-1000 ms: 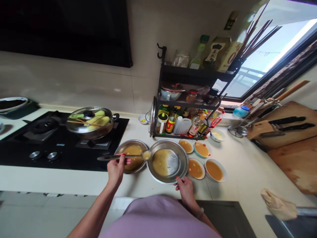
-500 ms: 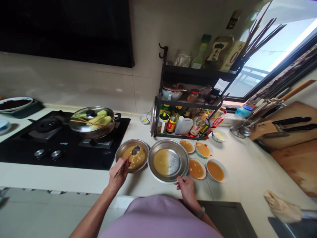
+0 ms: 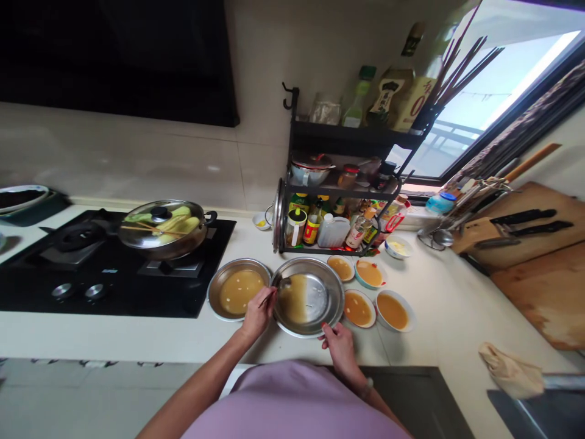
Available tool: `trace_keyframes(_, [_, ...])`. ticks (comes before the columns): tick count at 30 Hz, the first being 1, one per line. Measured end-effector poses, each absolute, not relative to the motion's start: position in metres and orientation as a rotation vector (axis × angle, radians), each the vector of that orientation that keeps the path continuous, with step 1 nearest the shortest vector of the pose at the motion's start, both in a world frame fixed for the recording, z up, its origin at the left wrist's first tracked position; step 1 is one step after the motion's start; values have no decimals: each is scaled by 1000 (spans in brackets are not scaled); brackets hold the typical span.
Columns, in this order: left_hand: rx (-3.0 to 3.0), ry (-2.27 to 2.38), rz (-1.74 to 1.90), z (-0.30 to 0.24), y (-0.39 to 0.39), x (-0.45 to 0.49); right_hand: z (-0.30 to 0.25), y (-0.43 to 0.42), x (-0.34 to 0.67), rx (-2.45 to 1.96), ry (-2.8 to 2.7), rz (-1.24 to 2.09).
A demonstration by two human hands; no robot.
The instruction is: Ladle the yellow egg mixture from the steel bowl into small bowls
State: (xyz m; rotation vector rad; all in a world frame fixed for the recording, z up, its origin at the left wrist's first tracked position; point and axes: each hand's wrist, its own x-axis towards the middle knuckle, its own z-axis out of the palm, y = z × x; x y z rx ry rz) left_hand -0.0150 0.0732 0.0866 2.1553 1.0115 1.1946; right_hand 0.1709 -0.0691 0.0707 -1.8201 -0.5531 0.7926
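Note:
My left hand (image 3: 259, 314) is closed around the handle of a spoon (image 3: 284, 283), whose bowl is at the left side of a metal basin (image 3: 325, 305). Yellowish-brown liquid (image 3: 297, 299) is pooled in the left part of that basin, leaving its right part bare. My right hand (image 3: 338, 346) grips the basin's near right rim, thumb on top. To the left, a second metal basin (image 3: 212, 291) holds similar liquid with pale bits in it. Several small bowls of orange-brown liquid, among them a white bowl (image 3: 410, 317), stand just right of the basin.
A lidded pan (image 3: 183, 241) with green and yellow food rests on the black stove (image 3: 137, 286) at left. Behind the basins stands a black rack (image 3: 347, 190) of bottles and jars. Knives, cutting boards (image 3: 539, 292) and a beige cloth (image 3: 509, 372) are at right.
My left hand has moved right with the spoon, from over the left basin to the right-hand one. My right hand stays on the rim. The view has shifted slightly.

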Motion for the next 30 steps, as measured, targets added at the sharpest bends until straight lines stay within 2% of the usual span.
trace_keyframes(6, [1518,1348,1068,69,82,-17,71,-70,171,-1813,-532,815])
trace_keyframes(14, [1009,1337,1089,71,85,-28,71,-72,171,-1810,-551,812])
trace_keyframes(30, [1030,1303,1254,101,87,-65,74,-71,170,-1819,-535,815])
